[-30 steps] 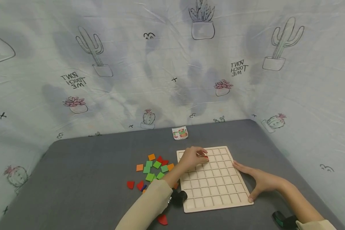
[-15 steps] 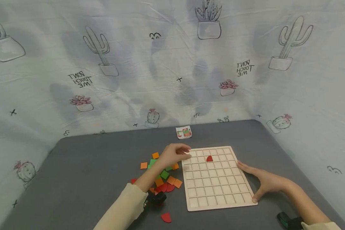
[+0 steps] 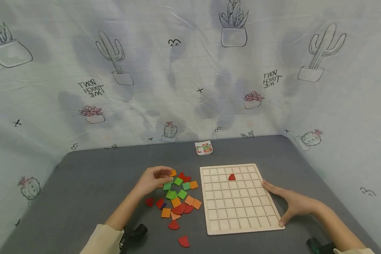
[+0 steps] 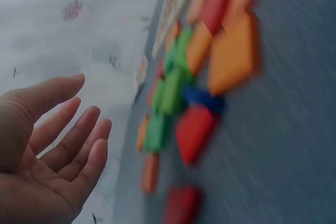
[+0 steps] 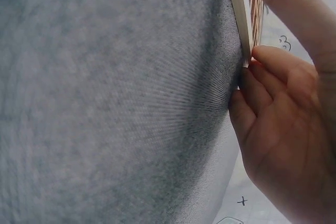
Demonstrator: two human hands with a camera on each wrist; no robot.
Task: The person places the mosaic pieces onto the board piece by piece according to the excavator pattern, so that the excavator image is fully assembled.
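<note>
Left grip (image 3: 151,180): released, fingers loosely bent, nothing in it. You have it above the far-left fringe of the loose pieces, near an orange square (image 3: 173,173); the left wrist view shows no contact with any piece.

Right grip (image 3: 294,201): not clenched. You spread thumb and fingers along the right edge of the wooden grid board (image 3: 236,212), touching it, seemingly to steady it.

Change: a second ago your left grip is over the board at the red quarter-round (image 3: 231,177); now it is well to the left, and the piece lies alone in its cell, second row from the far edge. My reading: that placement is done, most of the board remains to fill, and your left grip is free.

Farther out: green pieces (image 3: 182,194), orange and red ones, a dark blue one (image 3: 164,205), left of the board. Small patterned card (image 3: 204,147) near the far edge of the grey surface (image 3: 108,187).
</note>
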